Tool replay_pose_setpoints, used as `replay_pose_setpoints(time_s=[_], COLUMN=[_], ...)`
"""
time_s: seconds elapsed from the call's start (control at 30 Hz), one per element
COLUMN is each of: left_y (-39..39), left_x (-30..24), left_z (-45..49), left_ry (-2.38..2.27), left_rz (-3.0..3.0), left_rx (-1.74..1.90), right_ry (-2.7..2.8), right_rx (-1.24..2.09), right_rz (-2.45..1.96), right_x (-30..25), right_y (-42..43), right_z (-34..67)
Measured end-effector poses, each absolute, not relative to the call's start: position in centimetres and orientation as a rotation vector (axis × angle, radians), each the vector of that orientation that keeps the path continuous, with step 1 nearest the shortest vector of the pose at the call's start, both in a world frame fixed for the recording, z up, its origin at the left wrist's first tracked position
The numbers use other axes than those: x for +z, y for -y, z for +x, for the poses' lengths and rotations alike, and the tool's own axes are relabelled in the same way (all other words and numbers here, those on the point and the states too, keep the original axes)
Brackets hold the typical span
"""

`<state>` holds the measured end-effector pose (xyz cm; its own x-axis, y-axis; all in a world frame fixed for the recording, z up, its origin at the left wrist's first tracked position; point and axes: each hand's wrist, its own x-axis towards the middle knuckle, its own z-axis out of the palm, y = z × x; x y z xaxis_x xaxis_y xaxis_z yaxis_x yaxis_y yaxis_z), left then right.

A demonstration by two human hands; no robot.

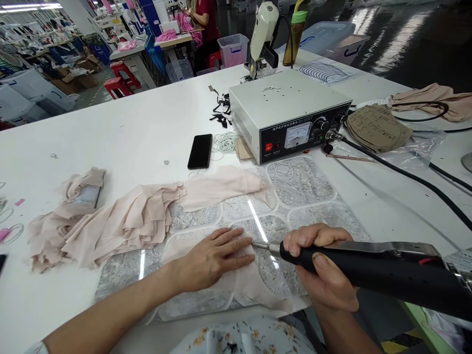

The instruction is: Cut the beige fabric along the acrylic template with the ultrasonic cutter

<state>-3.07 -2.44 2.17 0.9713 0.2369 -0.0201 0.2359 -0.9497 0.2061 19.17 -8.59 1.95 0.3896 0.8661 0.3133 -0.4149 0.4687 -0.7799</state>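
Observation:
My left hand (217, 258) lies flat with fingers stretched over a beige fabric piece (254, 287) on a clear-topped, stone-patterned mat (306, 182). In my right hand (324, 265) is a black handheld ultrasonic welding gun (379, 265), gripped around its front end. Its thin metal tip points left and reaches the fabric edge beside my left fingertips; whether it touches the cloth I cannot tell. Another beige piece (221, 187) lies spread further back on the mat. To the left is a heap of layered beige pieces (125, 216).
A control box (287, 115) with a meter and red switch stands behind the mat. A phone (200, 151) and pale cord loops (224, 143) lie nearby. The black cable (405, 169) runs along the right. Cardboard patterns (379, 128) rest beside it. A person in red (206, 22) sits farther back.

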Motion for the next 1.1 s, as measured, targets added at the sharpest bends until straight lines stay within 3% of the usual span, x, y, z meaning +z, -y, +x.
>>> replay_pose_setpoints(time_s=[1.1], left_y=[2.6], left_x=[2.1], left_z=[-3.2], left_ry=[-0.386], left_rz=[2.867], left_rx=[0.023], right_ry=[0.713], right_rx=[0.987], right_rz=[-0.602], right_x=[1.8], right_y=[10.5], right_z=[19.9])
